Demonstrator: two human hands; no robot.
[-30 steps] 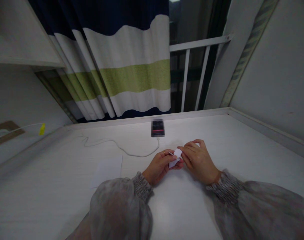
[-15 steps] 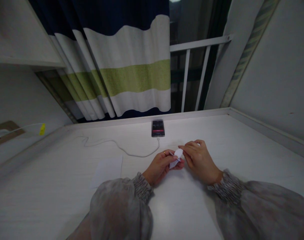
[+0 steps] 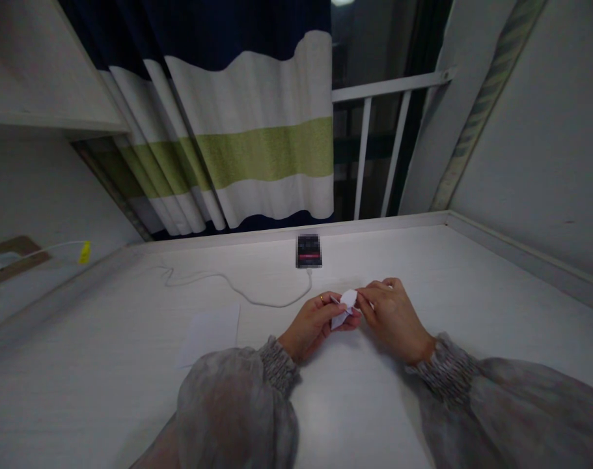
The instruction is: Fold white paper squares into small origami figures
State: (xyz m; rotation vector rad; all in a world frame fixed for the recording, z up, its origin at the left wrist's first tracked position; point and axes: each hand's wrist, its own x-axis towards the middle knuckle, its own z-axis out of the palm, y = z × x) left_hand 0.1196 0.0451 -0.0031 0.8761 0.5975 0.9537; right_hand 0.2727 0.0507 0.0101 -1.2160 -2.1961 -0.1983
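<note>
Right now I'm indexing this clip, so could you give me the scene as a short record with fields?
Left hand: holds a small folded white paper
Right hand: close at the paper's right edge; contact hard to tell
Surface: white table
Loose sheet: white sheet flat on the table, near the left sleeve
Device: dark, pixelated item near the far edge
Cable: white cable running leftward from the device
Background: striped curtain, white railing
</note>
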